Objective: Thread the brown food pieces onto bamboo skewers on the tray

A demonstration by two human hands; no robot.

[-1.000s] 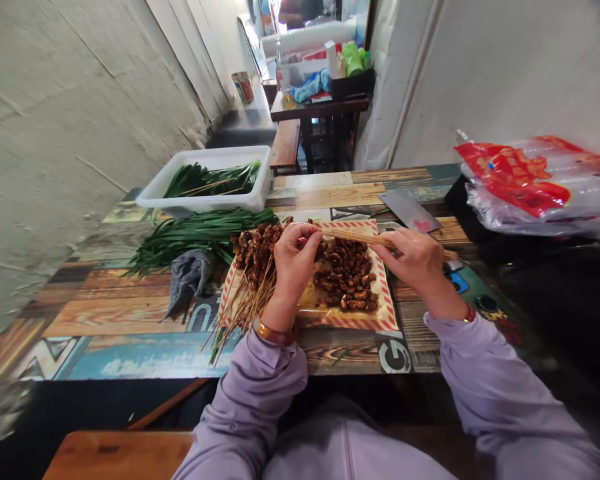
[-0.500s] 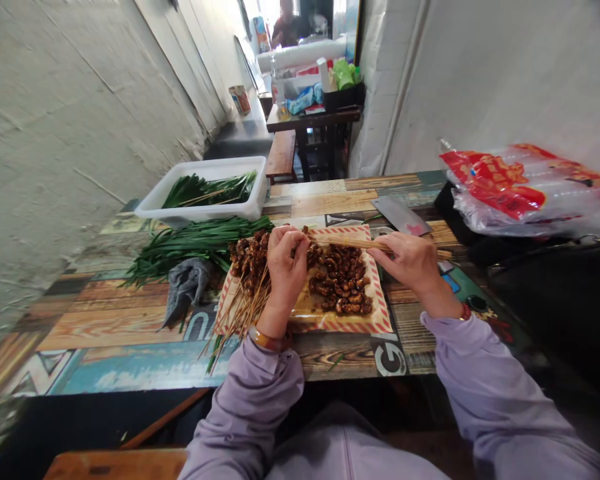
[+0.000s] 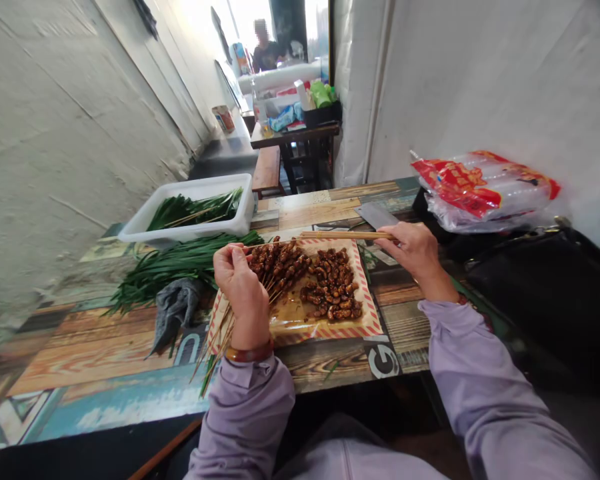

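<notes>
My right hand [image 3: 415, 253] is closed around a bundle of bamboo skewers [image 3: 345, 235], which points left over the far edge of the paper-lined tray [image 3: 285, 327]. My left hand [image 3: 243, 293] is pinched on a thin bamboo skewer [image 3: 275, 241] that runs right toward the bundle's tips. Beside that hand lies a pile of skewered, dark-sauced pieces [image 3: 283, 263], their bare sticks pointing toward me and partly hidden by my left hand and wrist. Loose brown, glossy pieces [image 3: 333, 283] are heaped on the right half of the tray.
Green chives [image 3: 170, 267] and a grey cloth [image 3: 175, 310] lie left of the tray. Behind them stands a white plastic tub [image 3: 190, 232] with more greens. A cleaver [image 3: 377, 216], a red-and-clear plastic package [image 3: 485, 183] and a black bag [image 3: 535, 287] are at the right.
My left hand has moved left, away from the bundle, with a thin skewer now stretched between. My right hand still grips the bundle. The view has shifted slightly.
</notes>
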